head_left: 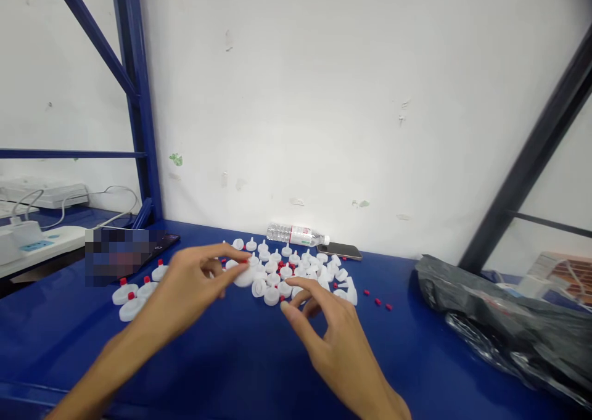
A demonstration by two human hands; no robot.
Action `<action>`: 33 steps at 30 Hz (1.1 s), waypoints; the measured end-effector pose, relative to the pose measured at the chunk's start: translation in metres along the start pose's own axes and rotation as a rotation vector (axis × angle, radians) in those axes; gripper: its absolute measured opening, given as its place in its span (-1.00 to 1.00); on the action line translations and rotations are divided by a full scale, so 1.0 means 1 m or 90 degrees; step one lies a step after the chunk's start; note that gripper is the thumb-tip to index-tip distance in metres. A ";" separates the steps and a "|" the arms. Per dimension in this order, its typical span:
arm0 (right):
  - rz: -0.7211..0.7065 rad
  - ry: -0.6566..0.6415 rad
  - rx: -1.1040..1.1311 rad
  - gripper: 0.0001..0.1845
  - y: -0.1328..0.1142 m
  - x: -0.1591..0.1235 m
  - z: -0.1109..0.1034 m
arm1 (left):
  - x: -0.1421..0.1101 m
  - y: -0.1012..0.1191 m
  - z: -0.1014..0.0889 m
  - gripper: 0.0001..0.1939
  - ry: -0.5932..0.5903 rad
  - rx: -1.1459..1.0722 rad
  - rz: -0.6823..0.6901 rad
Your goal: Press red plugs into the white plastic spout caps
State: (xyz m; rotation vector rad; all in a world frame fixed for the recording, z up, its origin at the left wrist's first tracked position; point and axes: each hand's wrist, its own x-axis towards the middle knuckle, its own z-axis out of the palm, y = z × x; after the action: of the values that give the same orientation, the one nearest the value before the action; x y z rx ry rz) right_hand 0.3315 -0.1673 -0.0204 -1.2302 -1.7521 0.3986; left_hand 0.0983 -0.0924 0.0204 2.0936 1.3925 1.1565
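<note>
My left hand [201, 275] pinches a white nozzle cap [243, 277] between thumb and fingertips, above the near left side of a pile. A bit of red shows by its fingertips; whether it belongs to this cap I cannot tell. My right hand [330, 324] is curved over the pile's near edge, thumb and index finger apart, with nothing visible between them. The pile is made of white nozzle caps [272, 296] with small red tips [280, 267] scattered among them. To the left of my left forearm stand several white caps with red tips fitted [132, 308].
Against the wall lie a clear water bottle [296, 234] and a dark phone [340, 251]. Several loose red tips [378, 301] lie right of the pile. Black plastic wrapping [504, 327] covers the right side. A white power strip [50, 241] is at left, near blue frame posts [139, 99].
</note>
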 end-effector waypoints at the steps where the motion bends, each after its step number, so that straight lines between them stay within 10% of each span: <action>1: -0.005 0.005 -0.004 -0.71 0.000 0.000 0.000 | 0.004 -0.004 -0.012 -0.64 0.036 0.077 0.008; 8: -0.007 -0.009 -0.024 -0.73 0.002 0.000 0.001 | 0.029 -0.049 -0.063 -0.64 0.092 0.332 -0.158; 18: -0.022 -0.036 -0.040 -0.71 0.005 -0.002 0.003 | 0.044 -0.092 -0.070 -0.65 0.053 0.377 -0.215; 33: -0.019 -0.075 -0.052 -0.70 0.002 -0.001 0.001 | 0.039 -0.095 -0.067 -0.69 -0.018 0.361 -0.169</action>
State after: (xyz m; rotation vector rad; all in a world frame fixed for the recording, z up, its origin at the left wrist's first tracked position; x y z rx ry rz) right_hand 0.3318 -0.1666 -0.0231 -1.2583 -1.9005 0.3927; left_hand -0.0033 -0.0246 0.0115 2.1576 2.0936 0.6723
